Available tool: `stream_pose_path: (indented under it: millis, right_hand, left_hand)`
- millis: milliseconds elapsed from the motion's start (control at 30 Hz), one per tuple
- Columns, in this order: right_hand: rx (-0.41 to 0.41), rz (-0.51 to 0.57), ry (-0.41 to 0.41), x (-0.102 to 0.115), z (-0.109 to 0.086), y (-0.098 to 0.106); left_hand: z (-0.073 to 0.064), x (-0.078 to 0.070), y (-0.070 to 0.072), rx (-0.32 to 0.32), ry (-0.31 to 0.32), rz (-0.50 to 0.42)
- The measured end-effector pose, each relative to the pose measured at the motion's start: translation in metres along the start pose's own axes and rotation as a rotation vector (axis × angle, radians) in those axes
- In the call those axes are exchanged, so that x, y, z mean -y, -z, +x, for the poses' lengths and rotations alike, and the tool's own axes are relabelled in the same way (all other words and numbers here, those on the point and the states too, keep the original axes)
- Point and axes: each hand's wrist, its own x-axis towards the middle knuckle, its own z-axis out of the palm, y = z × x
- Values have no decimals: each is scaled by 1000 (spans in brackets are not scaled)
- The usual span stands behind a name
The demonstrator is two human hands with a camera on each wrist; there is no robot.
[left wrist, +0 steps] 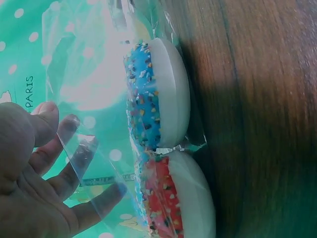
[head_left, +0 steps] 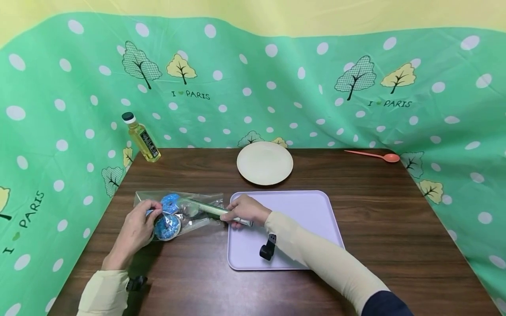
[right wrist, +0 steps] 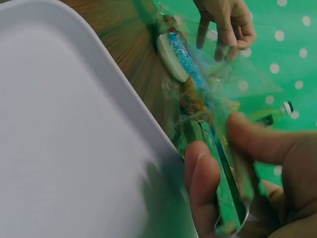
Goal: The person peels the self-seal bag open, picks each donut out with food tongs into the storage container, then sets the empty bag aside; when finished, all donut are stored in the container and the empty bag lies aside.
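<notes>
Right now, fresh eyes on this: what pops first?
Likely the blue donuts in the clear bag, between the left hand and right hand, left of the lilac tray. Next, the green dotted backdrop behind the table, then the coral spoon at its far right.

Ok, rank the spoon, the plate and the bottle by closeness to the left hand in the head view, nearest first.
1. Bottle: back left, beyond the left hand.
2. Plate: back middle, to the hand's right.
3. Spoon: back right, far side.
</notes>
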Motion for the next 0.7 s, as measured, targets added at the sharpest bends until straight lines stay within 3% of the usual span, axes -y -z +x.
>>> stream_pose_path:
  millis: [133, 433, 700]
  right_hand:
    - [9, 64, -3, 0, 2, 2]
    - [-34, 35, 10, 1, 5, -1]
    - [-3, 69, -14, -1, -1, 6]
  left_hand:
    - [0, 0, 0, -18, -12, -3]
    - [1, 0, -1, 6, 9, -16]
    - [0, 5, 0, 34, 25, -11]
